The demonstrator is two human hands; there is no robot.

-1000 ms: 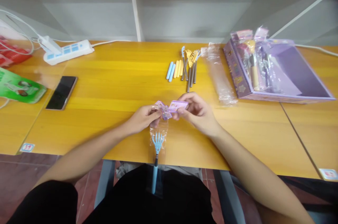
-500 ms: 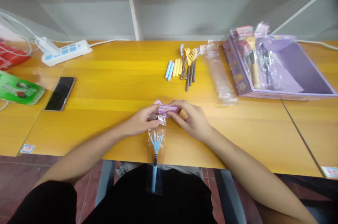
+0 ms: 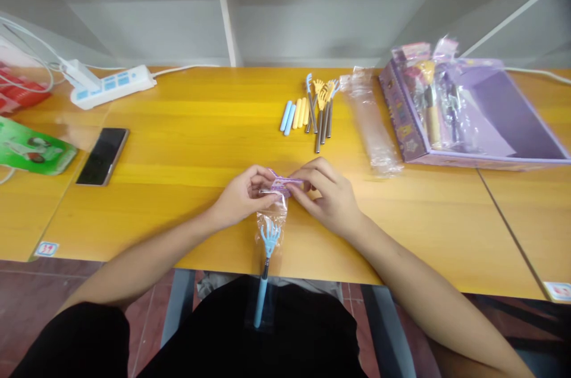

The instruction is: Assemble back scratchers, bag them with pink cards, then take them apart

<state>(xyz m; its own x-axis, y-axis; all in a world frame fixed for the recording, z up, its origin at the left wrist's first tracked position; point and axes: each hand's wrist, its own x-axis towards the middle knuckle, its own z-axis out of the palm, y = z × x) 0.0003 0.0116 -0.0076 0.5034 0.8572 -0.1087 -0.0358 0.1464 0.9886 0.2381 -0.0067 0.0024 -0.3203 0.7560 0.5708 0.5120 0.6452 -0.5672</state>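
Observation:
Near the table's front edge, my left hand (image 3: 243,195) pinches the top of a clear plastic bag (image 3: 273,216). Inside the bag lies a blue hand-shaped back scratcher (image 3: 269,241) with a dark shaft and blue handle; its lower end hangs past the table edge over my lap. A folded purple printed card (image 3: 282,183) sits at the bag's mouth between both hands. My right hand (image 3: 328,195) is closed on the card's right end with thumb and fingers. Whether the card is inside or around the bag's top, I cannot tell.
Several back scratcher heads with metal rods (image 3: 322,104) lie beyond my hands, beside blue and yellow handles (image 3: 294,115). Empty clear bags (image 3: 372,122) lie to their right. A purple box (image 3: 491,159) holds packaged items. At left are a phone (image 3: 102,156) and power strip (image 3: 113,87).
The bag and back scratcher have shifted slightly right, the scratcher tilting a little more. My left thumb and fingers have moved a little along the bag's top. The right hand still pinches the card.

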